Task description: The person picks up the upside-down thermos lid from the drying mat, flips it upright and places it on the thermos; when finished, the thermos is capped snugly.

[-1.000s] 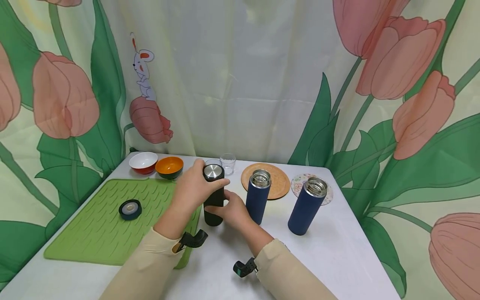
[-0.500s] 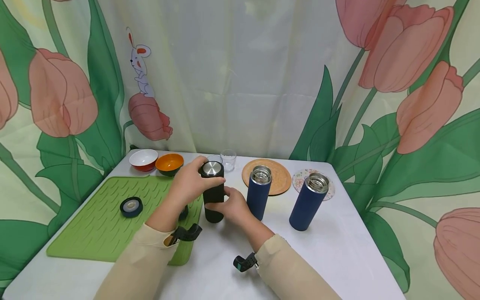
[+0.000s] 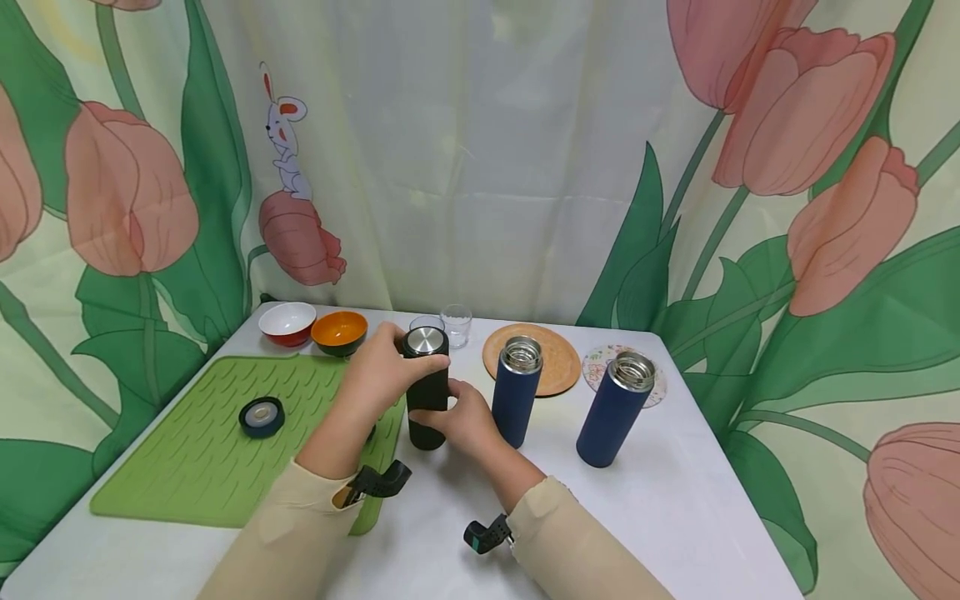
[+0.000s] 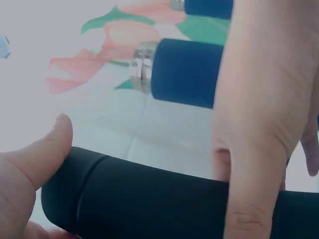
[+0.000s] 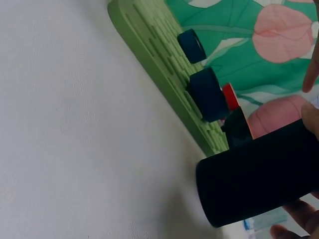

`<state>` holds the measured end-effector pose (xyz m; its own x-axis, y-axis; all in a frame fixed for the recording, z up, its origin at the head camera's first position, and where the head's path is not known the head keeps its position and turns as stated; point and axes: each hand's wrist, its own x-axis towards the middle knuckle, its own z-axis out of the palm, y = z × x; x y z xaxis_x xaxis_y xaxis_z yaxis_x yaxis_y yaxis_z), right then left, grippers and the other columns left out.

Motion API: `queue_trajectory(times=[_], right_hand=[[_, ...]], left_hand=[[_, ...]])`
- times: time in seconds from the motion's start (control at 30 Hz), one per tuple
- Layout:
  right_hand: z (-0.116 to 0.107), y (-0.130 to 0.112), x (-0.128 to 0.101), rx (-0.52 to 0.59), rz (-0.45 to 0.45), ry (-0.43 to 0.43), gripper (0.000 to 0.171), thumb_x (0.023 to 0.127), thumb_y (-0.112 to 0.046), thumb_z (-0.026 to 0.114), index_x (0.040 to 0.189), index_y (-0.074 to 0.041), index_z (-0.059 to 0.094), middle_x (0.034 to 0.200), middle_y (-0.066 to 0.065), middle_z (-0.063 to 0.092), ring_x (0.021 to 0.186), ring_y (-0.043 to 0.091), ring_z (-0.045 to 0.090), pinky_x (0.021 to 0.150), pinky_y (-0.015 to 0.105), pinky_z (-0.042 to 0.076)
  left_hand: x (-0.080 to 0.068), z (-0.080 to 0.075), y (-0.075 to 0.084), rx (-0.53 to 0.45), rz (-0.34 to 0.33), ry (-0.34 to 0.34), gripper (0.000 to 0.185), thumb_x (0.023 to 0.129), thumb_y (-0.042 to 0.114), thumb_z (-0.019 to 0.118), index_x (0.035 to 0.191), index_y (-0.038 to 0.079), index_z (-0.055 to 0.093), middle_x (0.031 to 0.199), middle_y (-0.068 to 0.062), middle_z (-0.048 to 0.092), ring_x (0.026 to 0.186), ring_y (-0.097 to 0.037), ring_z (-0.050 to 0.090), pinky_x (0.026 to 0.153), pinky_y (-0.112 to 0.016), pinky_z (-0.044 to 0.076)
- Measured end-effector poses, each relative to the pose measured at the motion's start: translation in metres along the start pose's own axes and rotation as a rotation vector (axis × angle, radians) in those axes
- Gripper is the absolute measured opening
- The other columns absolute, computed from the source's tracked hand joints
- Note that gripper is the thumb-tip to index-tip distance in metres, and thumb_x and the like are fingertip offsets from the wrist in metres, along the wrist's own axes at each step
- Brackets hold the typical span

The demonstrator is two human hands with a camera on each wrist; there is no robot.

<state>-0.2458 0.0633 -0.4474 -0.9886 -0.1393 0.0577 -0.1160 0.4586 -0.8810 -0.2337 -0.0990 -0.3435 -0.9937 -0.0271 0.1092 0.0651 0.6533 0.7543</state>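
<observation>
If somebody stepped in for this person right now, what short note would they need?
Left hand grips the top of the black flask, round its lid. Right hand holds the flask's body, standing on the white table.
Done: two blue flasks stand open; a blue lid lies on the green mat.
Left: the black flask's lid is on.

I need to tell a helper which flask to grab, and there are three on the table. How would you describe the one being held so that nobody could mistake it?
On the white table, look just off the right edge of the green ribbed mat. There the black flask stands upright, the left hand gripping its top and the right hand its lower body. Its two neighbours to the right are blue and open-mouthed; it alone is black, with a steel-topped lid on.
</observation>
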Motion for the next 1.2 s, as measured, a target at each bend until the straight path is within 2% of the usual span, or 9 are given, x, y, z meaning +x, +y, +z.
queue_trajectory(times=[0.17, 0.3, 0.4, 0.57, 0.77, 1.0, 1.2], right_hand=[[-0.002, 0.0, 0.0, -0.01, 0.014, 0.009, 0.057, 0.081, -0.046, 0.091, 0.127, -0.017, 0.074, 0.122, 0.002, 0.075, 0.119, 0.022, 0.065, 0.105, 0.05, 0.052], [-0.002, 0.0, 0.002, -0.026, 0.0, 0.001, 0.057, 0.08, -0.046, 0.092, 0.126, -0.018, 0.074, 0.122, 0.004, 0.073, 0.117, 0.022, 0.065, 0.105, 0.05, 0.053], [-0.003, 0.001, 0.004, -0.031, -0.017, 0.003, 0.053, 0.079, -0.045, 0.092, 0.123, -0.02, 0.076, 0.121, 0.005, 0.071, 0.116, 0.022, 0.064, 0.104, 0.049, 0.052], [-0.003, 0.001, 0.005, -0.028, -0.012, 0.003, 0.052, 0.079, -0.044, 0.093, 0.122, -0.021, 0.076, 0.121, 0.006, 0.07, 0.115, 0.023, 0.064, 0.104, 0.05, 0.053], [0.001, 0.0, 0.004, -0.018, 0.009, -0.002, 0.057, 0.079, -0.045, 0.092, 0.126, -0.018, 0.074, 0.124, 0.006, 0.071, 0.119, 0.023, 0.065, 0.106, 0.05, 0.052], [0.005, -0.002, 0.001, 0.008, -0.008, 0.009, 0.053, 0.082, -0.043, 0.091, 0.125, -0.018, 0.075, 0.126, 0.007, 0.071, 0.122, 0.026, 0.065, 0.106, 0.051, 0.053], [0.01, 0.004, -0.005, -0.05, -0.059, 0.019, 0.05, 0.086, -0.04, 0.086, 0.128, -0.018, 0.071, 0.131, 0.011, 0.067, 0.127, 0.029, 0.062, 0.106, 0.056, 0.05]], left_hand=[[0.001, 0.004, -0.001, 0.012, 0.067, 0.036, 0.07, 0.079, 0.067, 0.085, 0.115, 0.015, 0.055, 0.111, -0.01, 0.074, 0.099, -0.03, 0.069, 0.078, -0.042, 0.053], [0.002, 0.003, -0.007, -0.02, 0.103, 0.049, 0.058, 0.082, 0.062, 0.085, 0.113, 0.021, 0.058, 0.113, -0.009, 0.074, 0.099, -0.03, 0.068, 0.076, -0.04, 0.052], [0.005, 0.002, -0.011, -0.026, 0.132, 0.035, 0.054, 0.083, 0.062, 0.084, 0.115, 0.025, 0.061, 0.115, -0.009, 0.073, 0.101, -0.031, 0.068, 0.076, -0.04, 0.052], [0.008, -0.002, -0.014, 0.016, 0.179, 0.006, 0.055, 0.084, 0.063, 0.083, 0.119, 0.026, 0.063, 0.115, -0.01, 0.074, 0.103, -0.033, 0.068, 0.078, -0.042, 0.052], [0.005, -0.004, -0.014, 0.057, 0.169, -0.01, 0.057, 0.086, 0.063, 0.081, 0.123, 0.025, 0.061, 0.121, -0.014, 0.073, 0.107, -0.036, 0.068, 0.081, -0.047, 0.055], [-0.003, -0.002, -0.016, 0.046, 0.162, 0.0, 0.067, 0.093, 0.061, 0.075, 0.141, 0.02, 0.054, 0.126, -0.012, 0.073, 0.114, -0.035, 0.07, 0.087, -0.053, 0.059], [-0.006, 0.004, -0.02, 0.05, 0.161, 0.004, 0.074, 0.094, 0.063, 0.073, 0.147, 0.017, 0.05, 0.131, -0.013, 0.071, 0.116, -0.036, 0.07, 0.091, -0.055, 0.058]])
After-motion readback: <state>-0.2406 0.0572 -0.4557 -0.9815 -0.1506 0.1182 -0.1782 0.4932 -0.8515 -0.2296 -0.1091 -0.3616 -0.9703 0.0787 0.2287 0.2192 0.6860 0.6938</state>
